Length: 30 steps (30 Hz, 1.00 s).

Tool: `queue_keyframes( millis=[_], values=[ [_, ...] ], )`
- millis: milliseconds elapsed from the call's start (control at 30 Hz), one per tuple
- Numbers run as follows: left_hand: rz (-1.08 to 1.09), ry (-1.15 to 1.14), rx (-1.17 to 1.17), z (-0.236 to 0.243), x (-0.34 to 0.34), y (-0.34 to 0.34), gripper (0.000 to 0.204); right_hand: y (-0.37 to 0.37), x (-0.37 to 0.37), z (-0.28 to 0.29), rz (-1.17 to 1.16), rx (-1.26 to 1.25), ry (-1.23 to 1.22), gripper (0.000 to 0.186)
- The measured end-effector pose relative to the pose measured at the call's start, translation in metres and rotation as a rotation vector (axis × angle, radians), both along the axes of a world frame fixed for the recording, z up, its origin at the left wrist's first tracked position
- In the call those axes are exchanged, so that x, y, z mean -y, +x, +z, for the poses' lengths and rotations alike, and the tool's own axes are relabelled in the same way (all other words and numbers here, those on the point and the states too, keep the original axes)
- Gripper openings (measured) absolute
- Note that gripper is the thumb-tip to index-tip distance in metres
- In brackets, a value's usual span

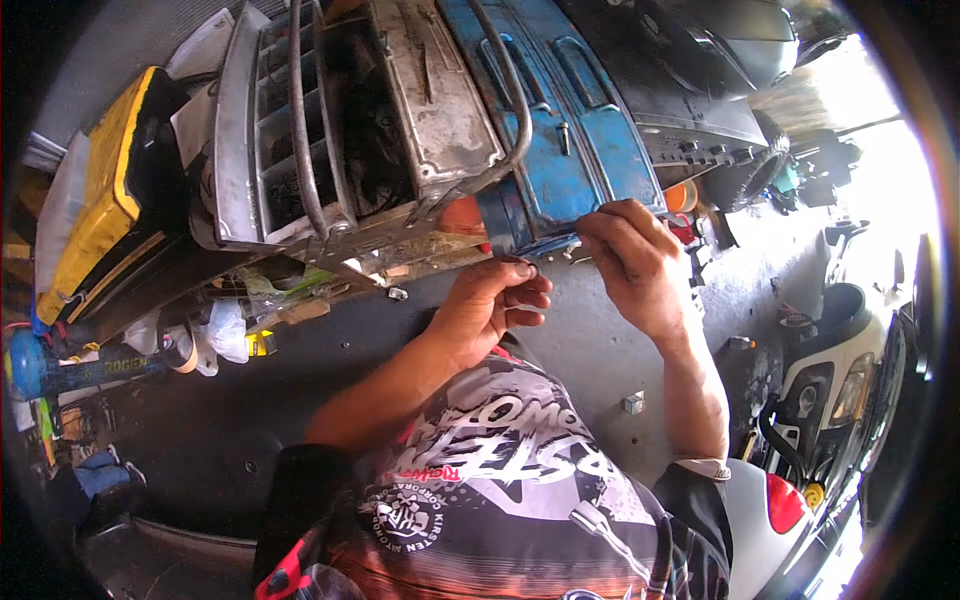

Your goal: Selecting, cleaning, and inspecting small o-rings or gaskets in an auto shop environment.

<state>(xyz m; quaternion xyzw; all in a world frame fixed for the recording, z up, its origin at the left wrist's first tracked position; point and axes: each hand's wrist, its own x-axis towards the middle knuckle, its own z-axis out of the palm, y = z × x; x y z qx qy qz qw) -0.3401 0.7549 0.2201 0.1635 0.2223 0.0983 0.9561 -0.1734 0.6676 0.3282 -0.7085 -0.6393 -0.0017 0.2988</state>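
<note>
A blue metal toolbox (570,165) with scuffed paint and raised handles on its lid stands in front of me. My right hand (640,265) is at its near right corner, fingers curled downward and pressed together; what they grip is hidden. Just left of it, below the toolbox's near edge, my left hand (488,305) is closed with thumb and forefinger meeting. A tiny dark thing may sit at those fingertips, too small to name. A bent metal carrying handle (520,110) arches over the toolbox. Left of the blue lid lies a worn bare-metal panel (440,95).
A grey compartment tray (235,150) and a yellow-edged black case (90,220) stand at the left. A blue cylinder (95,370) lies below them. On the floor sits a small metallic cube (633,403). A vehicle's front (830,390) is at the right.
</note>
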Motion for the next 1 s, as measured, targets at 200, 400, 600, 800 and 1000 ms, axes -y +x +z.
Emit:
queue_keyframes(
  millis=[200, 400, 600, 800, 1000],
  values=[
    [0.133, 0.122, -0.065, 0.007, 0.008, 0.000, 0.011, -0.021, 0.020, -0.011, -0.012, -0.529, -0.083, 0.009],
    [0.174, 0.290, -0.133, 0.012, 0.016, 0.002, 0.015, -0.048, 0.035, -0.046, -0.229, -1.147, -0.091, 0.011],
    [0.167, 0.541, -0.135, 0.000, 0.020, 0.002, 0.017, -0.046, 0.035, -0.059, -0.321, -1.220, -0.122, 0.012],
    [0.130, 0.709, -0.090, -0.007, 0.027, 0.002, 0.013, -0.050, 0.043, -0.062, -0.375, -1.182, -0.060, 0.010],
    [0.076, 0.648, -0.078, -0.012, 0.037, -0.004, 0.014, -0.053, 0.056, -0.085, -0.321, -1.274, 0.013, 0.007]
  ],
)
